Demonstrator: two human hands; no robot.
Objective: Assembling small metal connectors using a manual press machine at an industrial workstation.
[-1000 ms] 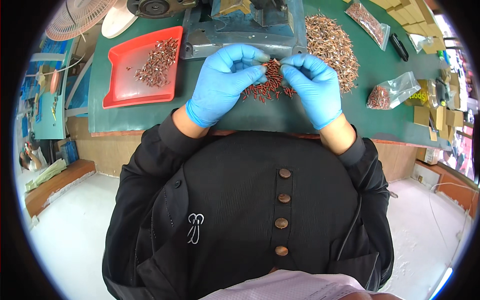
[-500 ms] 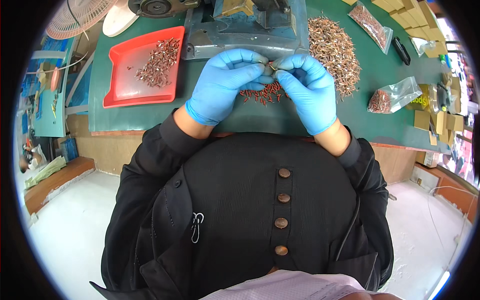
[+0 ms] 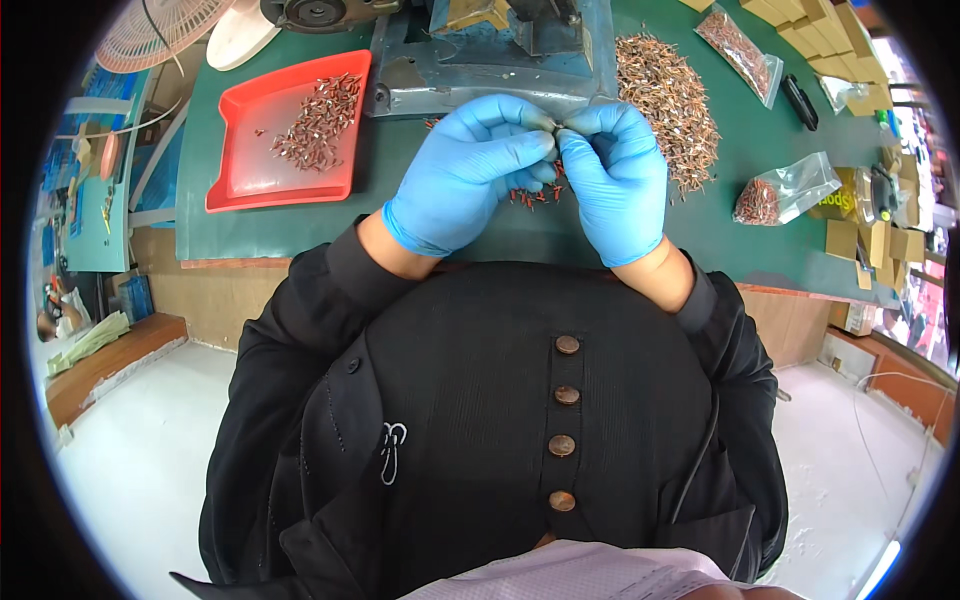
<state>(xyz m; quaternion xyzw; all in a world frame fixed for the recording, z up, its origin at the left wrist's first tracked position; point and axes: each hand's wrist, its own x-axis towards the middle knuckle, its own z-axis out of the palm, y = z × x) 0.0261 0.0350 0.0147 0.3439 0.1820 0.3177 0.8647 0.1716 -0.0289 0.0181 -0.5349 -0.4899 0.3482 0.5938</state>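
Observation:
In blue gloves, my left hand (image 3: 455, 180) and my right hand (image 3: 618, 178) meet fingertip to fingertip over the table, just in front of the machine base. Thumb and forefinger are pinched on each side. Whatever sits between the tips is too small and covered to name. Partly hidden beneath the hands lies a scatter of small red-brown pieces (image 3: 535, 195). Right of my right hand spreads a large pile of small copper and silver-coloured metal pieces (image 3: 665, 110). A red tray (image 3: 232, 185) on the left holds a heap of similar small pieces (image 3: 318, 125).
Behind my hands stands a blue-grey metal machine (image 3: 490, 88). To the right lie a filled clear bag (image 3: 740, 52), a second bag of pieces (image 3: 785, 195) and a black marker-like object (image 3: 800, 100). Cardboard boxes (image 3: 820, 35) stack at the far right; a fan (image 3: 160, 30) stands far left.
Both pairs of fingertips have shifted slightly right and closer together. My left hand now covers more of the red-brown pieces beneath.

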